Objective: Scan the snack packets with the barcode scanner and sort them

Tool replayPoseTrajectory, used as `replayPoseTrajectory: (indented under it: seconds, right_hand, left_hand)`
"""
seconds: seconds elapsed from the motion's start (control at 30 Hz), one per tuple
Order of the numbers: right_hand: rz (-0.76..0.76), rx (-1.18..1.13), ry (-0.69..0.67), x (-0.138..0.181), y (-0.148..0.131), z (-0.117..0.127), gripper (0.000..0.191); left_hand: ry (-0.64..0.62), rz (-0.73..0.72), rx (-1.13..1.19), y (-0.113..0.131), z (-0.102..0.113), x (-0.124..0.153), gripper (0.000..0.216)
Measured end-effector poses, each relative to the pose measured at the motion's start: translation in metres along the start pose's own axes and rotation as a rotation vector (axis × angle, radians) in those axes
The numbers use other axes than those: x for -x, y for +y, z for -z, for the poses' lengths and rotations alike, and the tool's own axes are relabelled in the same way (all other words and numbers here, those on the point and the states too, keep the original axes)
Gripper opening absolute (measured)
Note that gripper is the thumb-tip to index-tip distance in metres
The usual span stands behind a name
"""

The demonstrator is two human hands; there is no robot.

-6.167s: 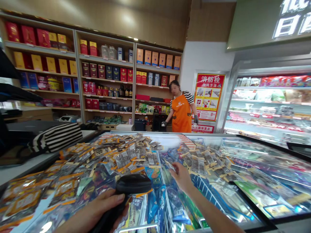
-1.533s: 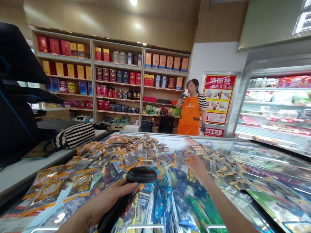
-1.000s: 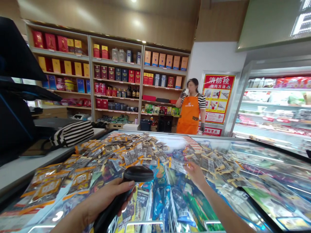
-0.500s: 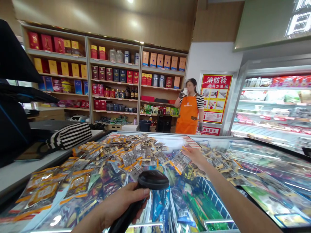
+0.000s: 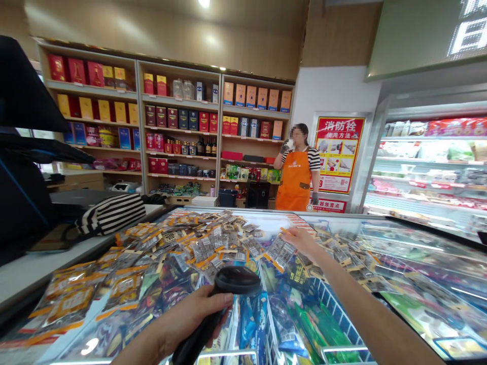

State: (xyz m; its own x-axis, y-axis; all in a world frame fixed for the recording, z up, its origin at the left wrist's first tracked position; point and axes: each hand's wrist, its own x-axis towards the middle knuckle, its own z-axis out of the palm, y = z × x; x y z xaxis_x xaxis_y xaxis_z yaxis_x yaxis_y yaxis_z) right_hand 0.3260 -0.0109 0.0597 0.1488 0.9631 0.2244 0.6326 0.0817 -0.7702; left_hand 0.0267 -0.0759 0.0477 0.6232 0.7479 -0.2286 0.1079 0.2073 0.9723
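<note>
At left, a striped pouch (image 5: 112, 214) lies on a white counter (image 5: 19, 279) alongside a glass-topped display chest (image 5: 269, 221). On the chest's near left rest larger orange-edged packets (image 5: 68, 299); beyond them a heap of small clear packets (image 5: 207, 237) spreads toward the middle. The left hand (image 5: 198, 312) is wrapped around the handle of a black handheld scanner (image 5: 238, 280), its head raised over the chest; the scanning window is hidden. To its right, the right hand (image 5: 302, 242) pinches one clear, orange-edged packet (image 5: 280, 252) by its upper edge, the packet tilted and just beside the heap; whether its lower edge touches anything cannot be told. A co-worker (image 5: 294, 180) in an orange apron stands behind the chest. Farther right lies a second heap of packets (image 5: 340, 253). Because the grip takes only the edge, the slick film could slip, and the packet might be lost among its look-alikes; creases or glare could obscure its print; a low swing of the scanner could scatter loose packets.
</note>
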Motion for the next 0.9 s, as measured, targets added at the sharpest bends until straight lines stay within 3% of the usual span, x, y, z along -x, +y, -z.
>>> replayPoseTrajectory:
  seconds: [0.1,0.27,0.37,0.5,0.6,0.73,0.8,0.9]
  right_hand:
    - [0.022,0.141,0.001,-0.004,0.0,0.003,0.029]
    - [0.227,0.538,0.018,-0.001,0.002,-0.006,0.026]
    - [0.257,0.532,-0.044,0.018,0.005,-0.031,0.019]
    - [0.362,0.466,-0.213,0.047,0.012,-0.063,0.028]
    - [0.499,0.532,-0.211,0.054,0.018,-0.064,0.033]
    - [0.5,0.602,-0.251,0.049,0.033,-0.051,0.054]
    - [0.488,0.626,-0.252,0.046,0.041,-0.051,0.048]
    - [0.411,0.556,-0.128,0.04,0.049,-0.056,0.031]
  left_hand:
    - [-0.006,0.0,-0.019,0.001,0.0,0.0,0.032]
    - [0.012,-0.032,-0.02,0.0,0.001,0.0,0.03]
    - [0.068,-0.033,-0.005,-0.001,0.003,0.002,0.03]
    - [0.159,-0.008,0.022,0.001,0.007,0.009,0.032]
    - [0.21,0.022,0.037,0.002,0.012,0.015,0.032]
    - [0.197,0.016,0.042,0.001,0.02,0.017,0.031]
    - [0.164,0.028,0.036,0.0,0.022,0.016,0.032]
    - [0.166,0.047,0.031,-0.001,0.019,0.013,0.031]
